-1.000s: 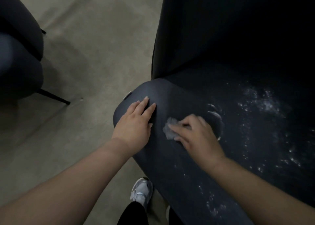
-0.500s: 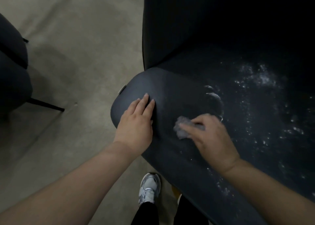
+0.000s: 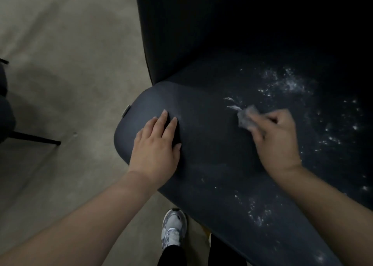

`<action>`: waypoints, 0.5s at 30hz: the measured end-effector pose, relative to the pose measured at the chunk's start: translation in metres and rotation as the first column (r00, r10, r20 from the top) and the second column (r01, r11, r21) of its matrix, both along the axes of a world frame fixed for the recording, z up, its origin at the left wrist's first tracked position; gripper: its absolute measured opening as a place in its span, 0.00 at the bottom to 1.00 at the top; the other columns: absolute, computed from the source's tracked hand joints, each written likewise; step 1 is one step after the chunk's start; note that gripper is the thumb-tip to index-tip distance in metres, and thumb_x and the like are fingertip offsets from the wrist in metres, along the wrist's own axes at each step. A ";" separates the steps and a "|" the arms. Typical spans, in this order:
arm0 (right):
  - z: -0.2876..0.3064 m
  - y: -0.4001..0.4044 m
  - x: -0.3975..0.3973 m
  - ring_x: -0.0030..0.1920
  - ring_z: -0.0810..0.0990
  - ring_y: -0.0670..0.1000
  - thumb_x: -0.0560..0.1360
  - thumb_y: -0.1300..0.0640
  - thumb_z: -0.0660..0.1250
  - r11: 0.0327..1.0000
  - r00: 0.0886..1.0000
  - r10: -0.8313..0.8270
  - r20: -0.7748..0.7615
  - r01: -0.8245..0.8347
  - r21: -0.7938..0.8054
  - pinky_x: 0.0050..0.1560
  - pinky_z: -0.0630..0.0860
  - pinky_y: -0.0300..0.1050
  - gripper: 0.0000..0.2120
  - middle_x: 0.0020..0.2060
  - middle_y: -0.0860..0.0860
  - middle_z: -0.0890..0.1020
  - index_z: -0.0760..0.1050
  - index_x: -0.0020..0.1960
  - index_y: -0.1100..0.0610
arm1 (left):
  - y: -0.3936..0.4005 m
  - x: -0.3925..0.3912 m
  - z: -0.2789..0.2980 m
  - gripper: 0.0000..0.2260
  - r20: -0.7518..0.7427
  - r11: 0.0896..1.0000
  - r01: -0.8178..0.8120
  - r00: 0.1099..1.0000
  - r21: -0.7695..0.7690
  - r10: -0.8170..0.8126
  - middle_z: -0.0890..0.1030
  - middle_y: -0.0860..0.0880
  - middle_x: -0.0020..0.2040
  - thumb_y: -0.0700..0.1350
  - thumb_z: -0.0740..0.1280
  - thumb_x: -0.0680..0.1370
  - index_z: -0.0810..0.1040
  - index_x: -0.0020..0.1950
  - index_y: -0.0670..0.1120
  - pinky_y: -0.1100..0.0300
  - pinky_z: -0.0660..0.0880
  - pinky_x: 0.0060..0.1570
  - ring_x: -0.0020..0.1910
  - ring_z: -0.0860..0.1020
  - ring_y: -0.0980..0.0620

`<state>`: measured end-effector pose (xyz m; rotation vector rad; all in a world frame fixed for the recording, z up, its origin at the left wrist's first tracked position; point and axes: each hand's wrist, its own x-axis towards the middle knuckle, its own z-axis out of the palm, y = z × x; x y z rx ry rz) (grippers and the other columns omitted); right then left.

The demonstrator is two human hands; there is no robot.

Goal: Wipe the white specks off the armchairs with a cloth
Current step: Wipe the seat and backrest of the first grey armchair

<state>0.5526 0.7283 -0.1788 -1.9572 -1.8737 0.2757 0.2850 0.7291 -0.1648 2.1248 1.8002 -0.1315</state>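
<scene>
Your right hand (image 3: 276, 138), pinching the cloth (image 3: 246, 119), has swept rightward toward the specks (image 3: 282, 82); left hand (image 3: 157, 144) lies flat, bracing the seat (image 3: 212, 150). Press firmly, overlap strokes.

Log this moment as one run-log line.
step: wiping seat | left hand: flat on armchair | right hand: grip on cloth | specks: remain on the seat's right side and front edge

Two armchairs (image 3: 201, 124), one cloth (image 3: 247, 118), two hands (image 3: 155, 150).
</scene>
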 end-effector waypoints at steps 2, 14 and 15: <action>0.002 0.012 -0.015 0.51 0.73 0.55 0.74 0.59 0.68 0.994 0.993 -0.113 -0.042 0.113 -0.014 0.52 0.66 0.33 0.13 0.49 0.54 0.70 0.80 0.58 0.58 | 0.005 0.007 0.000 0.29 0.003 1.000 -0.001 1.000 0.012 0.001 0.53 0.49 0.79 0.57 0.57 0.79 0.55 0.78 0.52 0.47 0.55 0.73 0.77 0.53 0.46; 0.005 0.055 -0.005 0.56 0.72 0.60 0.75 0.59 0.66 0.991 0.986 -0.129 -0.108 0.123 -0.061 0.56 0.66 0.43 0.13 0.54 0.61 0.75 0.78 0.60 0.53 | 0.029 0.037 -0.006 0.30 0.023 0.999 0.007 1.000 0.042 -0.008 0.52 0.49 0.79 0.62 0.52 0.78 0.55 0.78 0.53 0.44 0.52 0.74 0.77 0.52 0.46; 0.007 0.061 -0.018 0.56 0.72 0.59 0.75 0.58 0.66 0.996 0.991 -0.067 -0.117 0.059 -0.069 0.56 0.67 0.44 0.13 0.54 0.60 0.75 0.78 0.60 0.52 | 0.030 0.038 -0.006 0.30 0.024 0.999 0.009 1.000 0.045 -0.010 0.53 0.49 0.79 0.61 0.53 0.78 0.55 0.78 0.52 0.44 0.52 0.74 0.77 0.52 0.46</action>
